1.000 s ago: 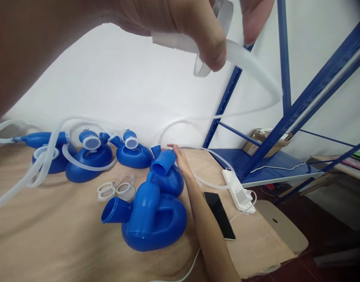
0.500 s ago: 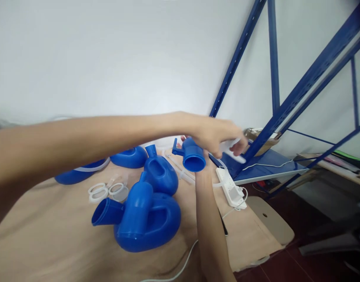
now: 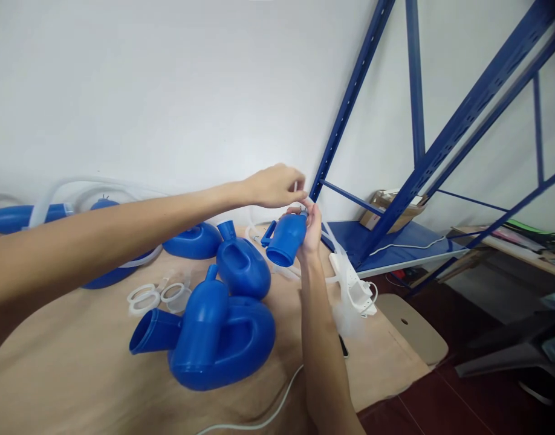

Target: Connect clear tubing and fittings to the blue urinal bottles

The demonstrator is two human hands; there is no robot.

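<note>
My left hand reaches across from the left and pinches a translucent tube near the neck of a small blue container. With its open mouth tilted down, this container is gripped by my right hand around its side and neck. The tube's loose part hangs down on the right, blurred. Close by stand a blue bottle with a looped handle and, nearer, another blue bottle with a blue container against it.
Translucent rings lie on the brown-covered table. More blue bottles and tubing are at the back left. A white power strip, a phone and a cable lie right. Beyond are a blue metal rack and a beige stool.
My left hand has moved left from the far right, bringing the tube to the container's neck. The container has shifted slightly left and turned, and the tubing now hangs over the power strip.
</note>
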